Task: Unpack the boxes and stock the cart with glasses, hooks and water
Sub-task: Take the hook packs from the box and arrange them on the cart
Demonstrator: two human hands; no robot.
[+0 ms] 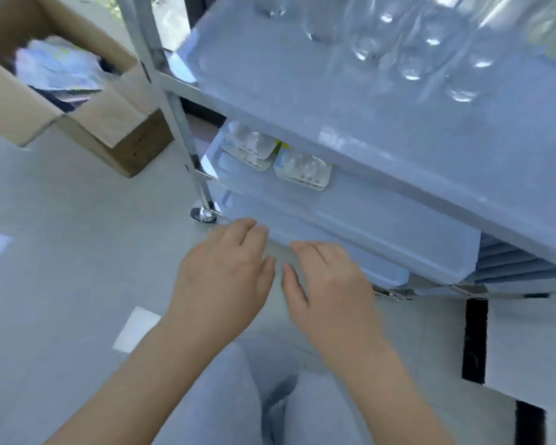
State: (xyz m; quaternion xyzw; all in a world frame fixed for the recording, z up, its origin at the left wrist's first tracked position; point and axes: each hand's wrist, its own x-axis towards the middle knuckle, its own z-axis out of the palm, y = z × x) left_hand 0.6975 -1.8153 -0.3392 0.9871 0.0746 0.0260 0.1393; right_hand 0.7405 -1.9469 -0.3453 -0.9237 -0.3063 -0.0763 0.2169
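Both hands hang low in front of the cart [382, 162], palms down, side by side and nearly touching at the thumbs. The left hand [228, 277] has its fingers relaxed and loosely together, tips reaching toward the edge of the bottom shelf [350, 248]; it holds nothing. The right hand [328, 284] is likewise slack and empty, its fingertips just over the rim of that same shelf, though the blur makes it hard to tell whether they touch it. On the top shelf [286, 101] stand several clear glasses [411, 49], grouped toward the far right side. On the middle shelf [382, 213], two blister packs [280, 155] lie next to each other near its left end, with a bit of yellow showing between them; what they contain is too blurred to make out. A caster wheel [203, 215] sits under the cart's front left leg [187, 130]. To the left, on the grey floor [61, 252], an open cardboard box [87, 114] stands with its flaps up and crumpled pale wrapping [58, 65] inside. The person's knees, in light grey trousers [225, 396], show at the bottom of the view.
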